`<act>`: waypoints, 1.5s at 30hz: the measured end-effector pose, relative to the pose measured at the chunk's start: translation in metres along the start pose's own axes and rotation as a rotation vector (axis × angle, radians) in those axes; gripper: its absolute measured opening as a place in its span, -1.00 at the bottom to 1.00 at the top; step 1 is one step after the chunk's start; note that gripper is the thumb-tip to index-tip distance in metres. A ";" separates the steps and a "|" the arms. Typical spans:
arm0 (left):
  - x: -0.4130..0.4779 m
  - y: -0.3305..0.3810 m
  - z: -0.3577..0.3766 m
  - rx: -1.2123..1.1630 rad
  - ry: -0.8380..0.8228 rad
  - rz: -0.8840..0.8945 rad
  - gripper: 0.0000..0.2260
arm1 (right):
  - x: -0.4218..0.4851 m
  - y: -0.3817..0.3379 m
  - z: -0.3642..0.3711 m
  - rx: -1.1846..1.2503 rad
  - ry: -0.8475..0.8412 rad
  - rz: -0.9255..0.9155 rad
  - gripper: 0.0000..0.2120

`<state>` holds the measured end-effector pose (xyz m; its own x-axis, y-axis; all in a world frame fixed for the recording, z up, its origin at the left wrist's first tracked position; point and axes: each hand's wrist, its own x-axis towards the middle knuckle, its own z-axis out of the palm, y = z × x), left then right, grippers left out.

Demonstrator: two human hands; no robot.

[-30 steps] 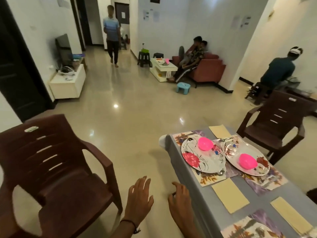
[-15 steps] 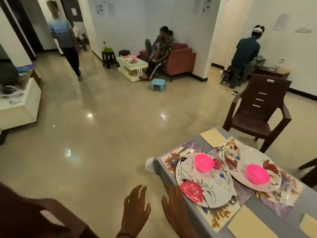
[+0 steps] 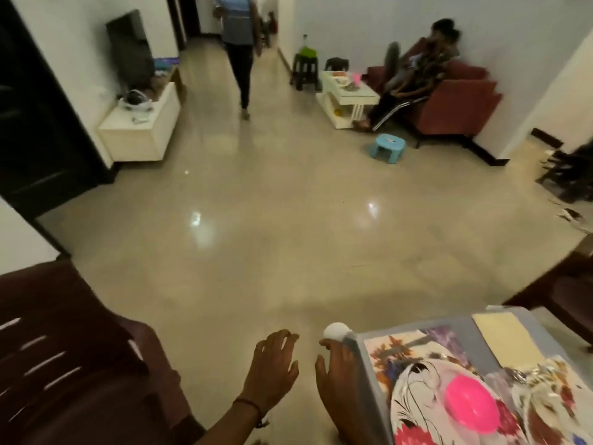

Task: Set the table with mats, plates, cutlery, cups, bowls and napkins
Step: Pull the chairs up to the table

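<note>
No text, label or number is readable anywhere.

Two bare hands, left hand (image 3: 275, 369), right hand (image 3: 337, 377), bare forearms, thin dark wristband (image 3: 249, 405) on left wrist

- Bowl (image 3: 471, 404): bright pink.
- Plate (image 3: 417, 409): white, black swirls, red flower.
- Mat (image 3: 390, 350): floral, orange and purple.
- Napkin (image 3: 503, 340): pale yellow.
- Tablecloth (image 3: 369, 374): grey.
- Chair (image 3: 64, 354): dark brown.
- Stool (image 3: 386, 147): light blue.

dark brown slatted plastic chair (image 3: 64, 364) near left on glossy beige floor (image 3: 272, 236); white low cabinet (image 3: 141, 130) far left; person walking (image 3: 239, 43) in hallway; white coffee table (image 3: 348, 97) beside red sofa (image 3: 459, 104), people seated; small light-blue plastic stool (image 3: 386, 149) near it
</note>
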<state>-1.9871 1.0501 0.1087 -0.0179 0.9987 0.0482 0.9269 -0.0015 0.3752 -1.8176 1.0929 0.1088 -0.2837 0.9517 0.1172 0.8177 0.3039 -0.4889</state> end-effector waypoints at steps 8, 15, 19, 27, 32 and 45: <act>0.042 -0.033 0.003 0.041 -0.110 0.128 -0.55 | 0.019 -0.024 0.019 -0.005 0.183 0.216 -0.69; 0.046 -0.012 0.027 0.021 -0.211 0.384 -0.51 | -0.034 -0.006 0.025 0.126 0.198 0.565 -0.61; 0.012 0.011 0.042 0.013 -0.274 0.507 -0.46 | -0.081 0.001 0.008 0.136 0.272 0.681 -0.62; -0.111 0.060 0.055 -0.045 -0.331 0.737 -0.43 | -0.232 -0.019 -0.004 0.099 0.403 0.903 -0.61; -0.218 0.072 0.071 0.015 -0.440 0.849 -0.43 | -0.372 -0.043 0.013 0.089 0.518 1.011 -0.64; -0.437 0.109 0.062 0.040 -0.649 1.280 -0.40 | -0.625 -0.155 0.041 0.065 0.758 1.498 -0.66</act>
<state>-1.8554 0.6169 0.0712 0.9824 0.1573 -0.1007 0.1838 -0.9101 0.3715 -1.7878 0.4487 0.0758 0.9764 0.1909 -0.1007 0.0988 -0.8102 -0.5778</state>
